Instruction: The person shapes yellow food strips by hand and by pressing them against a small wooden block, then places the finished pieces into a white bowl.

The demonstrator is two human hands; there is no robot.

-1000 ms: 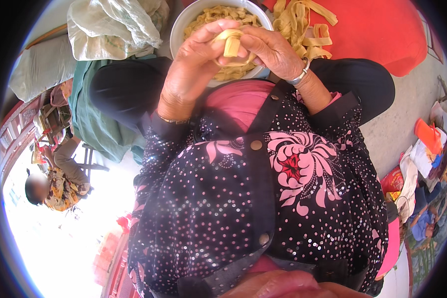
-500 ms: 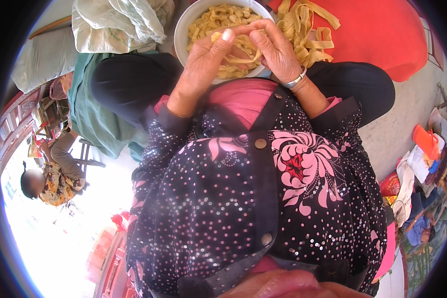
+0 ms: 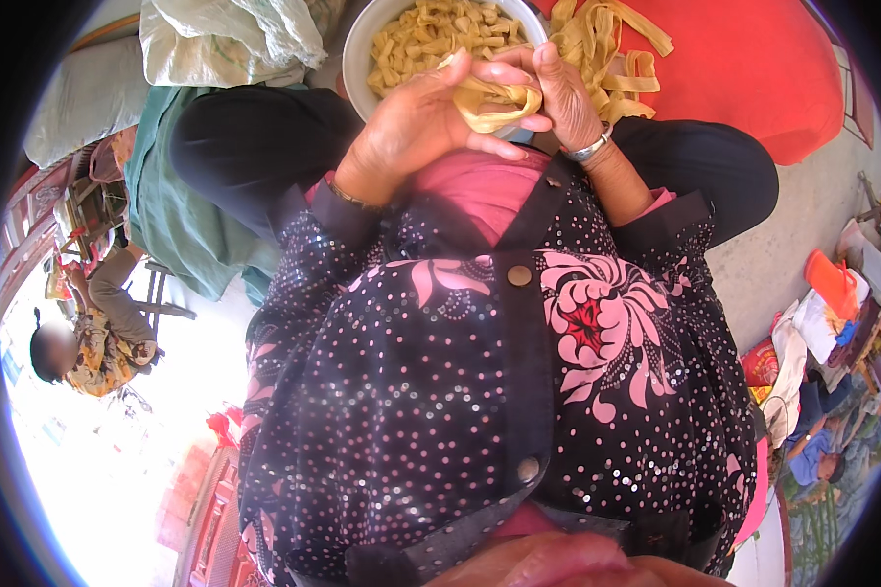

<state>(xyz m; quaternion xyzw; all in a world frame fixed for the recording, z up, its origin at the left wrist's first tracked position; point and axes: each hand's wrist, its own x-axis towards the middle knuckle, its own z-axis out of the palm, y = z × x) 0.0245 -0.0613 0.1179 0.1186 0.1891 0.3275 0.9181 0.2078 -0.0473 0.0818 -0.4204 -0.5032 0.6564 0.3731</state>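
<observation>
I see a soft, flat yellow strip (image 3: 504,119) at twelve o'clock, looped on my left hand (image 3: 413,122), fingers splayed; I can't tell my right hand's (image 3: 570,106) grip beside it. Knobbly pieces (image 3: 440,34) fill the smooth bowl (image 3: 356,61). Half a second ago, the left fingers were curled closer.

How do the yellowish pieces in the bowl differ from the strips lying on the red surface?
The pieces look short and chunky; the strips are long, flat ribbons. The pieces are heaped inside the white bowl; the strips lie loosely overlapping on the red surface. Both share a similar yellowish-tan colour.
</observation>
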